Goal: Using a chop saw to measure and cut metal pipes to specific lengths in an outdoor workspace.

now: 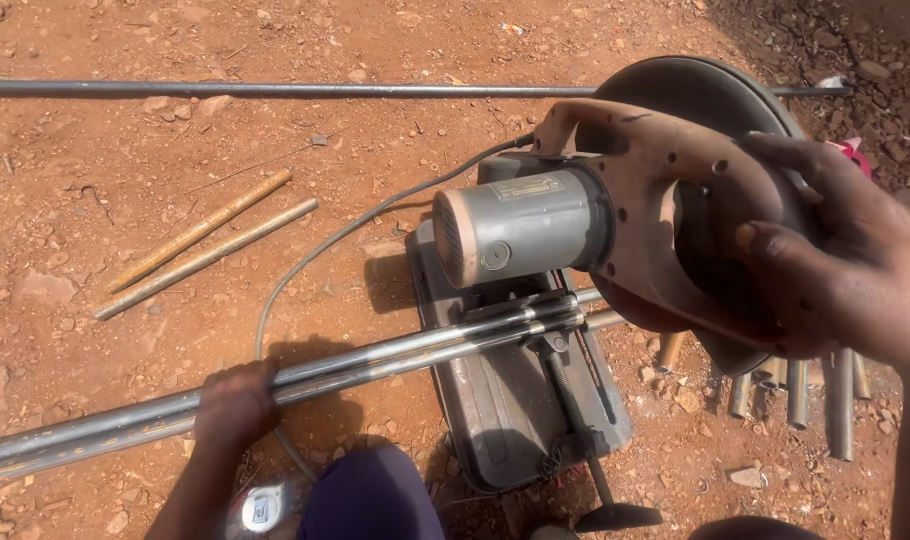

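Down at the lower left of the frame, the left hand (237, 403) wraps its grip around a pair of long steel pipes (375, 360) that run side by side from the left edge up into the vise (550, 325) of a chop saw (535, 300). The right hand (835, 260), at the right of the frame, closes its grip on the saw's handle (675, 190) (a worn, reddish-brown housing), beside the grey motor (525, 225) and in front of the dark blade guard (715, 95). The saw base (505, 410) sits on red dirt ground (125, 190). A grey cord (325, 250) curls from the motor toward the lower left. Two short rods (205, 255) lie at the upper left, and a long thin bar (275, 89) crosses the top of the frame. Cut pipe pieces (805, 390) lie at the lower right, just below the right hand.
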